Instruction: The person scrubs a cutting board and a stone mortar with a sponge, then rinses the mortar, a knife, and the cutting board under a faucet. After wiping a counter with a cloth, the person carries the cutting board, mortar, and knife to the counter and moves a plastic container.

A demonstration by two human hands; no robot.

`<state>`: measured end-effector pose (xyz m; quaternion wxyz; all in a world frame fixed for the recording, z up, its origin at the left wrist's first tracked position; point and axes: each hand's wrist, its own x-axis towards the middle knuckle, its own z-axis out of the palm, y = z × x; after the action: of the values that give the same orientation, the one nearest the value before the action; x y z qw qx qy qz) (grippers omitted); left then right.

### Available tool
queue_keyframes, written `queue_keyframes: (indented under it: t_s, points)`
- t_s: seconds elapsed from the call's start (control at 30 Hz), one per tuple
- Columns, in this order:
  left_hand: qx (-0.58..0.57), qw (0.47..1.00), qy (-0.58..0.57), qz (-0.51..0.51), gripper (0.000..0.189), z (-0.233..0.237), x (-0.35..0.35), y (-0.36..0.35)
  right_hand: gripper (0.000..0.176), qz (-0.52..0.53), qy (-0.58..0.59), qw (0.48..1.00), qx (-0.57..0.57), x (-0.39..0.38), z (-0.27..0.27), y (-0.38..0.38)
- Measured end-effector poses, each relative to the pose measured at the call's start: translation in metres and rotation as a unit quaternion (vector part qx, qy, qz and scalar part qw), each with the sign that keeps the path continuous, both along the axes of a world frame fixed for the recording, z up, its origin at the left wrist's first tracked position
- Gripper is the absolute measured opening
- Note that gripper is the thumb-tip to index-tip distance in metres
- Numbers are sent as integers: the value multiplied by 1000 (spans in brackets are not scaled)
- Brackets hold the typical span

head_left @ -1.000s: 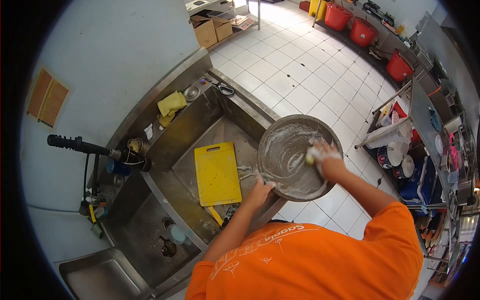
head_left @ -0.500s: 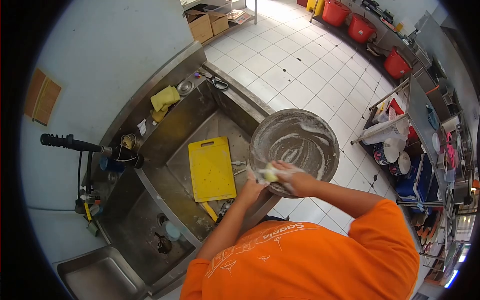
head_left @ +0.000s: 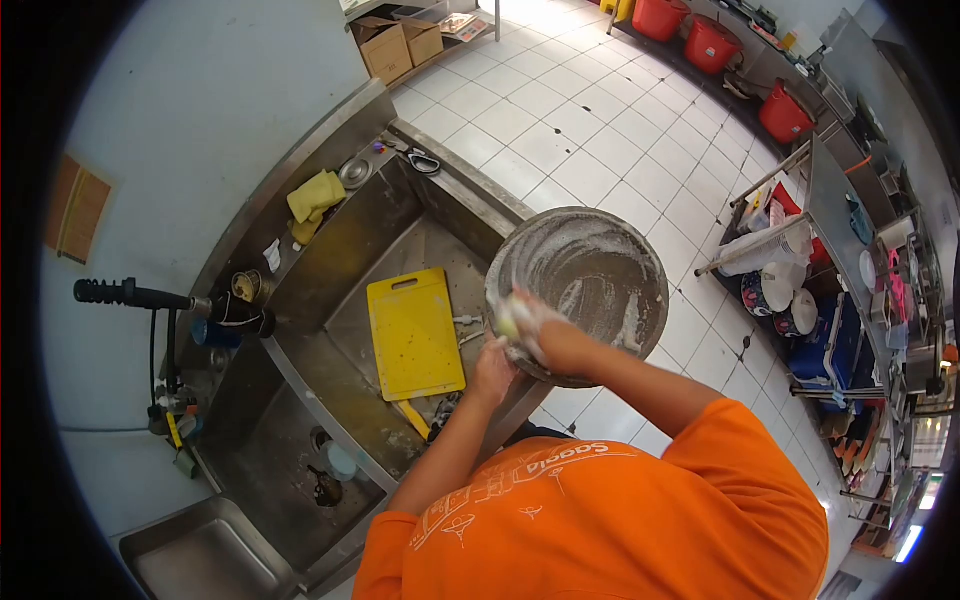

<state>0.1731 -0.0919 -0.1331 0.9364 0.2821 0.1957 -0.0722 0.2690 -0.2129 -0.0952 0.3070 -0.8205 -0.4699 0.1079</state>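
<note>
Floor (head_left: 600,150): white tiles, seen beyond and under the pan.
Sink (head_left: 365,235): steel double basin set against the pale wall; the larger basin lies just left of the pan.
Pan (head_left: 600,270): wide, round metal vessel, held tilted over the front edge of the sink, partly above the floor. Its inside faces up and is streaked with white suds.
Cutting board (head_left: 414,333): yellow, with a handle slot, lying flat on the bottom of the larger basin, just beside the pan's left edge.
Spray tap (head_left: 130,294): black handle projecting level from the wall side of the sink, well apart from both hands.
Right hand (head_left: 535,328): coated in foam, closed around the sponge and pressed against the pan's inner wall at its lower-left side.
Left hand (head_left: 493,368): closed on the pan's lower-left rim from below, supporting it; it sits just under the right hand.
Yellow cloth (head_left: 313,195): bunched on the back ledge of the sink.
Sponge (head_left: 507,323): yellow-green, mostly hidden by fingers and suds, touching the pan.
</note>
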Motion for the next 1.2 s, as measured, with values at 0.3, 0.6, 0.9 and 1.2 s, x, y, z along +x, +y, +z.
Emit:
queue_keyframes:
  t_s: [0.3,0.6,0.9,1.2]
  points:
    - [137,988,53,40,65,-16,8,-10,50,-246,-255,924,-146,87,-11,-44]
    - [217,970,97,46,59,-9,15,-17,49,-1,105,987,-124,-32,20,-62]
    - [456,885,83,47,62,14,17,-19,49,97,-304,909,-269,125,38,-135]
    - [447,892,50,50,66,10,15,-13,49,129,-269,948,-111,139,12,38]
